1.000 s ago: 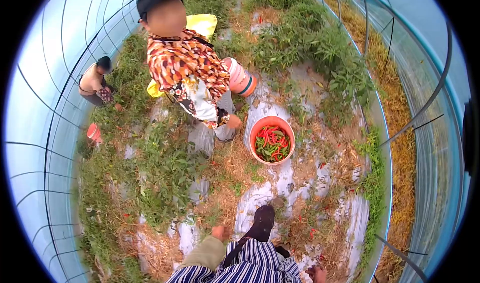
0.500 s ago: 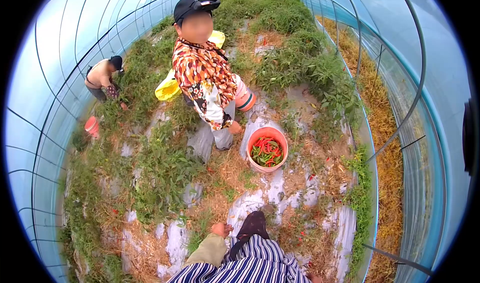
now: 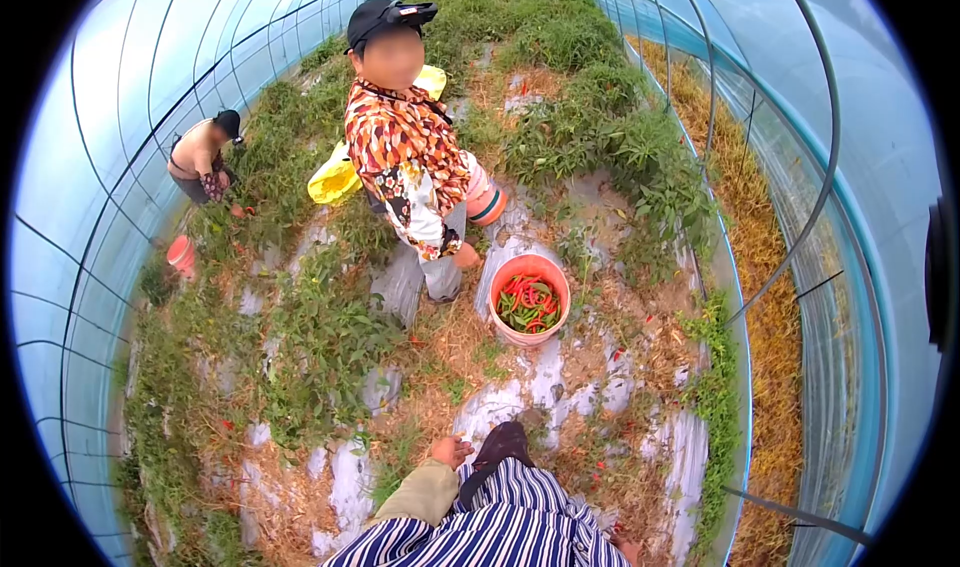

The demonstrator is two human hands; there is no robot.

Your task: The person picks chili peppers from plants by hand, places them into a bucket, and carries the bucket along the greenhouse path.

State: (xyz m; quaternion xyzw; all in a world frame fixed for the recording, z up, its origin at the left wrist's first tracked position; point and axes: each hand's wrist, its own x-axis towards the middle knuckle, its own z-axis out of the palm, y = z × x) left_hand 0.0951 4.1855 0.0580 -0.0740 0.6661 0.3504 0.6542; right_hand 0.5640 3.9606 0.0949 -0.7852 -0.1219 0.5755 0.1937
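My left hand (image 3: 453, 451) hangs low beside my dark shoe (image 3: 505, 443), fingers apart with nothing visible in them. Only a small part of my right hand (image 3: 628, 549) shows, at the bottom edge by my striped clothing (image 3: 500, 532); its fingers are hidden. Ahead of me a pink bucket (image 3: 497, 319) stands on the ground, filled with red and green chili peppers (image 3: 530, 304). Neither hand touches it.
A person (image 3: 410, 157) in a patterned top stands beside the bucket, carrying another pink bucket (image 3: 484, 195). Farther left, a second person (image 3: 205, 157) bends over plants near a bucket (image 3: 182, 256). Plastic greenhouse walls and metal hoops (image 3: 832, 147) enclose pepper plants (image 3: 325, 337).
My left hand's fingers have spread, and the hand has risen slightly. The far person's head and arm have shifted a little. The view has moved slightly.
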